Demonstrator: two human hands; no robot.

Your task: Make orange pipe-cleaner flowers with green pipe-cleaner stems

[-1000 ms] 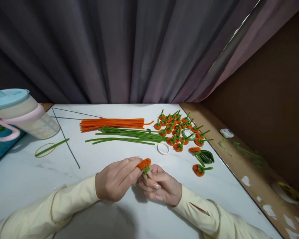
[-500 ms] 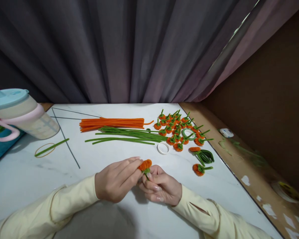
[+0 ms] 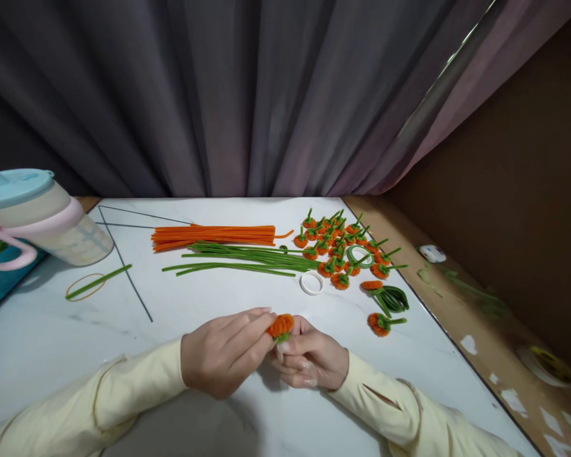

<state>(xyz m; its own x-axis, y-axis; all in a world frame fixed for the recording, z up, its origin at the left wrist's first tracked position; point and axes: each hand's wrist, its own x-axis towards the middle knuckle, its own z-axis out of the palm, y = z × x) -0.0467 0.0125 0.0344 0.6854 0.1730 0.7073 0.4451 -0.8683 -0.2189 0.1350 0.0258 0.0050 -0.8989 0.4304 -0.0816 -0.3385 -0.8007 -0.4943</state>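
Between my two hands, above the near part of the table, is a small orange pipe-cleaner pumpkin (image 3: 282, 325) with a green base turned toward me. My left hand (image 3: 228, 352) is closed on its orange side, fingers pressed together. The thumb and forefinger of my right hand (image 3: 311, 355) pinch it at the green part, with the other fingers curled below. Its stem is mostly hidden by my fingers. Many like pumpkins (image 3: 340, 280) with green stems lie in a cluster at the right, and a separate one (image 3: 378, 324) sits nearer to me.
Orange pipe cleaners (image 3: 214, 235) and green pipe cleaners (image 3: 247, 257) lie in bundles mid-table. Nearby are a white ring (image 3: 311, 274), a green tape roll (image 3: 361, 248) and a looped green bundle (image 3: 394, 299). At left stand a tumbler (image 3: 76, 238), dark wires (image 3: 126, 266) and a rubber band (image 3: 79, 298).
The orange pumpkin has turned in my fingers, showing more of its ribbed side, and has come slightly nearer to me. Both hands have shifted a little downward; the things on the table are unmoved.
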